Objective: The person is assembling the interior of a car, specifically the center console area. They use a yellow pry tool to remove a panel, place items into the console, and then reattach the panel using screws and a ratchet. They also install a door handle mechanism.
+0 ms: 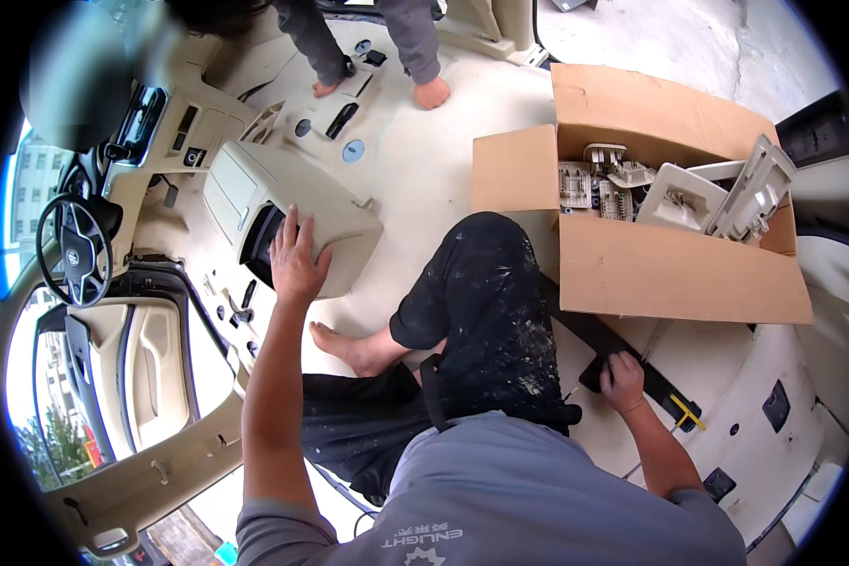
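I sit on the cream floor inside a stripped vehicle cabin. My left hand [297, 259] lies with its fingers stretched out on a cream console box [297, 193], beside the box's dark opening [264, 243]. My right hand [624, 381] is down by my right side, over a long black strip [660, 385] on the floor. Its fingers are curled against a dark rounded piece [591, 375] there; what they grip, if anything, is hidden. A yellow-handled tool [689, 412] lies near the strip's end, right of that hand.
An open cardboard box [679, 269] with cream plastic trim parts [684, 198] stands at the right. Ahead, another person's bare feet [431, 92] are on the floor. A steering wheel [74, 251] and an open door [156, 373] are at the left.
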`<state>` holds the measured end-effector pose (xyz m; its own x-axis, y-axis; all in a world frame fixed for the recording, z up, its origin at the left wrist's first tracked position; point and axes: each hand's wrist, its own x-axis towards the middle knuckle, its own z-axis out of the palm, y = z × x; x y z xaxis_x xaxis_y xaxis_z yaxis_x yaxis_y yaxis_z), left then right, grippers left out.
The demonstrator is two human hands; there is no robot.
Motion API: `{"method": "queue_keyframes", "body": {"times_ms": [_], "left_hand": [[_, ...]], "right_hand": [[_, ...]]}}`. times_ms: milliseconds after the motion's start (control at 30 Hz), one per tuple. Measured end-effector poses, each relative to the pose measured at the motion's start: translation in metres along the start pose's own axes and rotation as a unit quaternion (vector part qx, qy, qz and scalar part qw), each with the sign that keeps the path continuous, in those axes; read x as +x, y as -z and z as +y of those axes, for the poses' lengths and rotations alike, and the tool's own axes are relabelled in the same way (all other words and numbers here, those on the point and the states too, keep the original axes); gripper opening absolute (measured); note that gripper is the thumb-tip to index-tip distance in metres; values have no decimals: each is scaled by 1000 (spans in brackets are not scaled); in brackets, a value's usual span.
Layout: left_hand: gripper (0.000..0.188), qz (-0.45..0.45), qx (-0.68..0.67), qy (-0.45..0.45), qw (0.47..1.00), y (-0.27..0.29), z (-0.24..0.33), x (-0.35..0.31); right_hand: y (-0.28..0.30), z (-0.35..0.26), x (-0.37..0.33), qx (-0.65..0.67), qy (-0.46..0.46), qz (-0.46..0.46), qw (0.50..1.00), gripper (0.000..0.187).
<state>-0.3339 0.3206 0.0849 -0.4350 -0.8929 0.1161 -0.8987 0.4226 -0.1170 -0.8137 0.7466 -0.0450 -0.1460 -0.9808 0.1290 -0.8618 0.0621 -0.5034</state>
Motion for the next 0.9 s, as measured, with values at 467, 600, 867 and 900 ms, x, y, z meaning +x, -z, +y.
{"method": "queue_keyframes", "body": {"times_ms": [467,600,867,900], "left_hand": [[84,-43,-20,45,998,18,35,-42],[82,-32,-63,56,996,14,32,-53],[49,32,60,13,998,8,54,-9],[42,8,67,0,998,10,48,2]], "right_hand": [[13,231,-16,-306,-338,181,872,33],[7,254,-35,-395,-328,164,842,28],[15,236,-36,-330,-310,166,876,35],[14,233,-31,-332,-295,174,879,37]]}}
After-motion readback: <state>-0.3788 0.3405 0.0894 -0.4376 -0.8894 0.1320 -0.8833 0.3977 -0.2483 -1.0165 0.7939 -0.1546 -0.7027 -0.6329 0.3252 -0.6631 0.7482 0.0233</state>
